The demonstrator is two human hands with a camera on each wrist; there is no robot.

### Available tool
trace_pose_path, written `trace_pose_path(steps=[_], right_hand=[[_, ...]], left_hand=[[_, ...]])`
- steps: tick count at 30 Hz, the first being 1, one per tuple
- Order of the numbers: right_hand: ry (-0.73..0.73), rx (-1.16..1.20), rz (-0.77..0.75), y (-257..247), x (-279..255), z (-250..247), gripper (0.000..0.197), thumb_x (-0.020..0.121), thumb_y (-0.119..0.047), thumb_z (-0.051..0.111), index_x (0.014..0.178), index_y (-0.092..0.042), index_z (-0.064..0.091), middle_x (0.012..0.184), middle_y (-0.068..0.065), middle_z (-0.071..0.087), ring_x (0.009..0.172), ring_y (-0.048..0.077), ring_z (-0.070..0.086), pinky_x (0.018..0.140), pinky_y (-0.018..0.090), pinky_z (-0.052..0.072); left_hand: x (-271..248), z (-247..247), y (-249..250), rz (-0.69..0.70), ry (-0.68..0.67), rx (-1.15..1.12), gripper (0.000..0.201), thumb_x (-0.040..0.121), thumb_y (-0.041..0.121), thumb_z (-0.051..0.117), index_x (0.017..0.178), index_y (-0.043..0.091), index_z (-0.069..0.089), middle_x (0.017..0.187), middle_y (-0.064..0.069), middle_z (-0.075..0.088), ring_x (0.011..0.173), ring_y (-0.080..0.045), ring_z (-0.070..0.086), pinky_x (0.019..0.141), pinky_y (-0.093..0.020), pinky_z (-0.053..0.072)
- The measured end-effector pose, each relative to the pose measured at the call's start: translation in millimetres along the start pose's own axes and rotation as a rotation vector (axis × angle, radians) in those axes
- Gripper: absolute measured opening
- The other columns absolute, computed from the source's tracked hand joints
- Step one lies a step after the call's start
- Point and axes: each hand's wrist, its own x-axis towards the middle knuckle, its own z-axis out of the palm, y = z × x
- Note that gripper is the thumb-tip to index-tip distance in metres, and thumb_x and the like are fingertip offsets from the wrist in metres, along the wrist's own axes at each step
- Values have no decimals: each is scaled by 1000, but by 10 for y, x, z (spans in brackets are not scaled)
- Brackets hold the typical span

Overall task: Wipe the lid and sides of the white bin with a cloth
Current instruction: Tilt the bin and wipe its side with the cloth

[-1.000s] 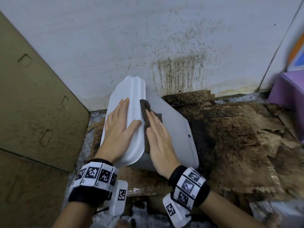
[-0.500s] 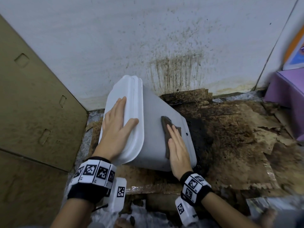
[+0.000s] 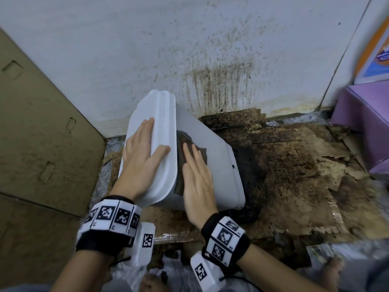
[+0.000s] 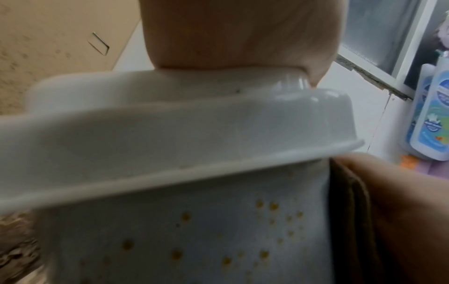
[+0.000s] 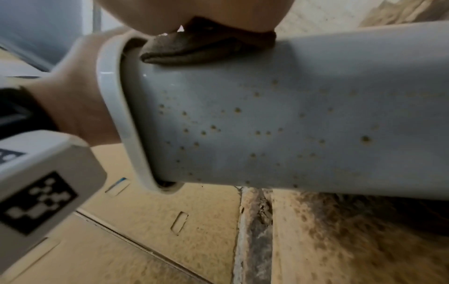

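Bin (image 3: 212,165) looks light, stiff, slick and tippy: left hand (image 3: 143,157) flat on lid (image 3: 162,114) steadies it, right hand (image 3: 196,182) flat presses limp cloth (image 3: 181,142) to its side.

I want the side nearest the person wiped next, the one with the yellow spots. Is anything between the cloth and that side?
Nothing visible. The right hand presses the cloth flat on the bin beside the lid rim; the spotted side just round the edge is bare. The left hand rests on the lid only.
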Motion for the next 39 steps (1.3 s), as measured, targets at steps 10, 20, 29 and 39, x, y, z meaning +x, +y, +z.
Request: trace_pose_path(steps=[10,20,29,39], right_hand=[[115,-65,31,836,-119,-218,56,103,-52,21,157,-39,20,165,-14,24,152,5,21,124,42,23],[96,65,409,1149,-151,-396,53,109,-37,31,159,-32,15,167,-13,15,149,0,11,119,21,5],[65,30,370,649,1,-263,53,110,-29,27,161,-25,12,169,-9,10,153,4,7,126,31,1],[-126,-2,67,35,6,-125,57,108,-39,20,162,-28,2,168,-16,-1,150,-8,-5,125,23,-3]], left_hand=[[-15,-2,32,11,-2,5,88,81,66,36,161,37,16,169,16,14,148,0,11,119,-33,6],[-17,19,88,16,0,32,78,90,55,41,161,38,16,169,16,14,147,1,11,117,-30,4],[-2,12,64,11,2,45,79,89,55,39,162,37,15,169,15,13,150,-2,11,117,-30,6],[-10,-9,17,-3,10,16,82,86,60,38,161,37,15,169,15,14,150,-4,12,123,-41,10]])
